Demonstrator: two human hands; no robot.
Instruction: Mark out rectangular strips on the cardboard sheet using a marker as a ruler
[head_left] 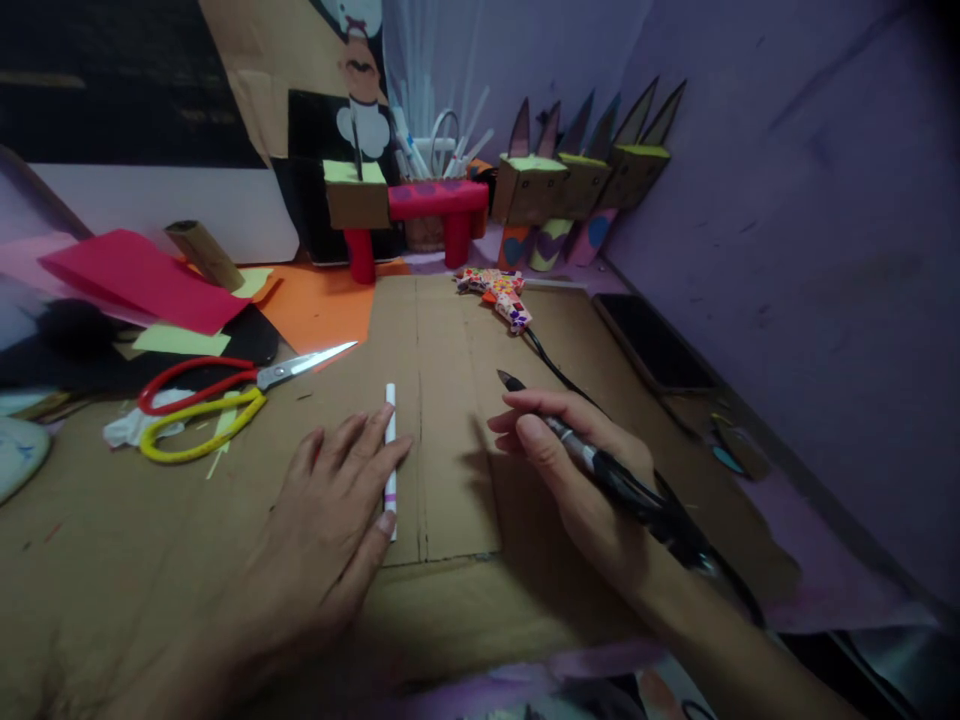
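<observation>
My left hand [330, 510] lies flat on a sheet of brown cardboard [450, 470], fingers stretched out and fingertips pressing a thin white straw-like stick [391, 420] that runs along a fold line. My right hand [577, 470] is closed round a black marker [600, 460], its tip pointing up and left just above the cardboard, a little to the right of the stick.
Red and yellow scissors [217, 395] lie at the left beside coloured paper sheets [142, 275]. A patterned glue gun [502, 293] with a black cord lies further back. Cardboard box figures [570, 180], a red stand [439, 205] and a dark phone [652, 345] stand near the purple wall.
</observation>
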